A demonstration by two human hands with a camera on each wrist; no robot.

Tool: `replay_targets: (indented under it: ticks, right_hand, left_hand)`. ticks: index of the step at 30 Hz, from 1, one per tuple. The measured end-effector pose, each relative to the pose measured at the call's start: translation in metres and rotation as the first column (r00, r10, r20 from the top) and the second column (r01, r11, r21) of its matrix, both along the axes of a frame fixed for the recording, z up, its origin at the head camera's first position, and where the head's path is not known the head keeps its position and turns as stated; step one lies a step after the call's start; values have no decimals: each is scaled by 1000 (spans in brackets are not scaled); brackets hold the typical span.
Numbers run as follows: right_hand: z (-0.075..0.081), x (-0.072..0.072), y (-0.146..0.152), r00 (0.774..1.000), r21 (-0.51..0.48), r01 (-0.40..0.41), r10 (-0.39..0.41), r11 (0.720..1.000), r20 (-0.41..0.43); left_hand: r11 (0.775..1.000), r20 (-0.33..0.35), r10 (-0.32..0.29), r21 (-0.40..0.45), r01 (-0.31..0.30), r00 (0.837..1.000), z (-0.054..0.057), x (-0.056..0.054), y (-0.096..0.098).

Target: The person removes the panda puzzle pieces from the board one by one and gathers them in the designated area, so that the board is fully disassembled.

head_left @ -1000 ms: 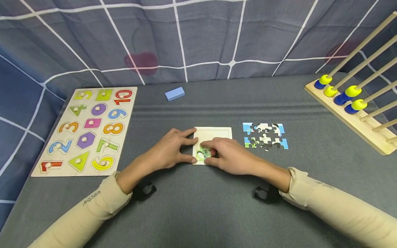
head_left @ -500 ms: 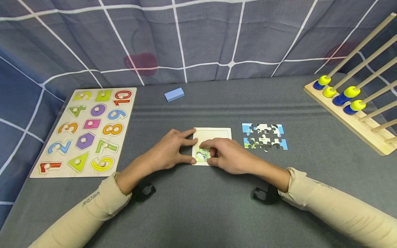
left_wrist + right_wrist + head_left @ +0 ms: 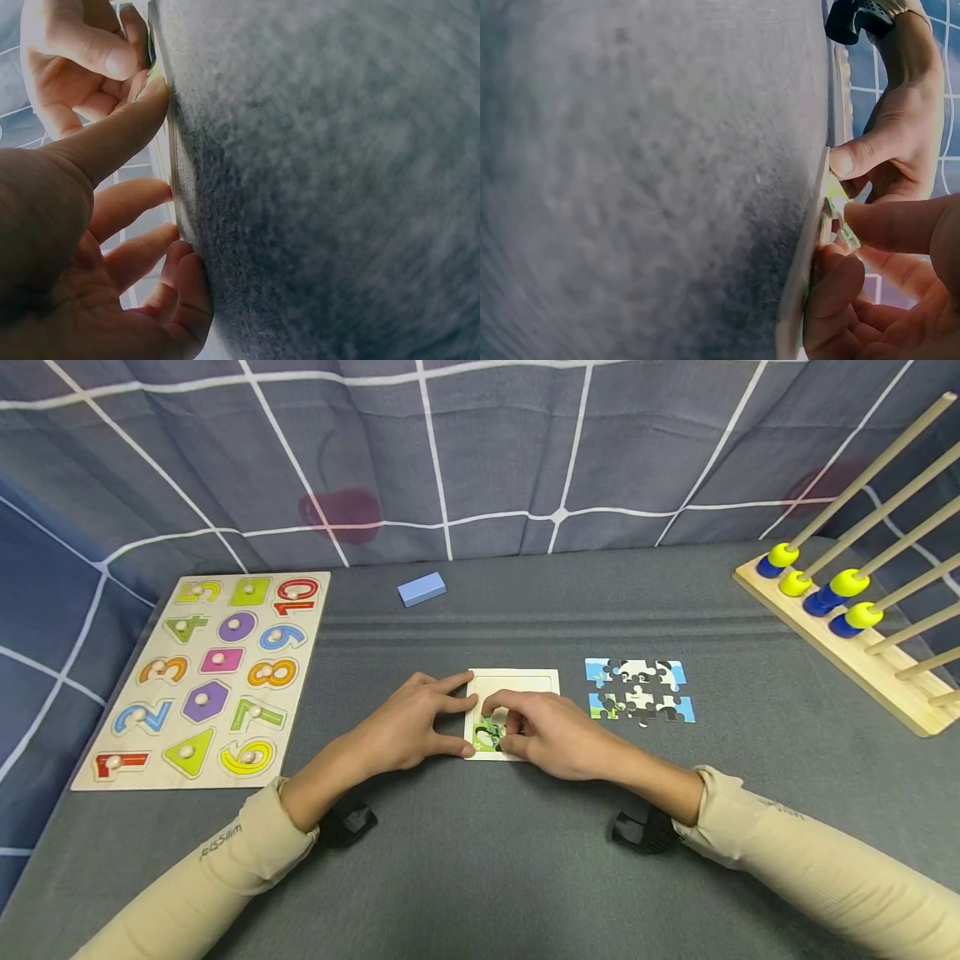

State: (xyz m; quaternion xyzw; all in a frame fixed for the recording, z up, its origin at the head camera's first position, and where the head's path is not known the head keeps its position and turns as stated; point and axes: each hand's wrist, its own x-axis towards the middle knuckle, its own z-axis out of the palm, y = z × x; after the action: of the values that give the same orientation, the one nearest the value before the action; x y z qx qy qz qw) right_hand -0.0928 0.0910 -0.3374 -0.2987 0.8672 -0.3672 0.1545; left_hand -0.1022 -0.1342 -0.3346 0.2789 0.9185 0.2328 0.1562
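Observation:
A shallow cream puzzle tray lies on the grey cloth in the middle of the head view. My left hand braces it along its left edge, fingers spread and thumb at the near left corner. Over the tray's near left part, my right hand pinches a green puzzle piece with black and white print between thumb and fingers. Seen from the right wrist, this piece stands tilted up from the tray's rim. To the right lies a block of joined panda puzzle pieces.
On the left is a wooden number-and-shape board with knobbed pieces. A blue block lies behind the tray. A wooden peg stand with yellow and blue beads rises at the right. A gridded curtain hangs behind.
The green piece has shifted and tipped slightly under my right fingers, its print now showing brighter. My left hand, the tray and the joined panda pieces stay where they were.

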Motion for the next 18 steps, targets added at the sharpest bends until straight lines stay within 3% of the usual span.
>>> replay_targets:
  ticks: [5,12,18]
  right_hand:
    - [3,0,-3,1000,4,0,0,1000,-28]
    - [5,0,-6,1000,-26,20,-20,999,13]
    - [3,-1,-6,1000,-62,19,-19,998,-6]
  left_hand:
    - [1000,0,3,1,-3,1000,0,0,0]
    - [1000,-1,8,2,-8,1000,0,0,1]
    - [1000,8,14,-1,-14,1000,1,1,1]
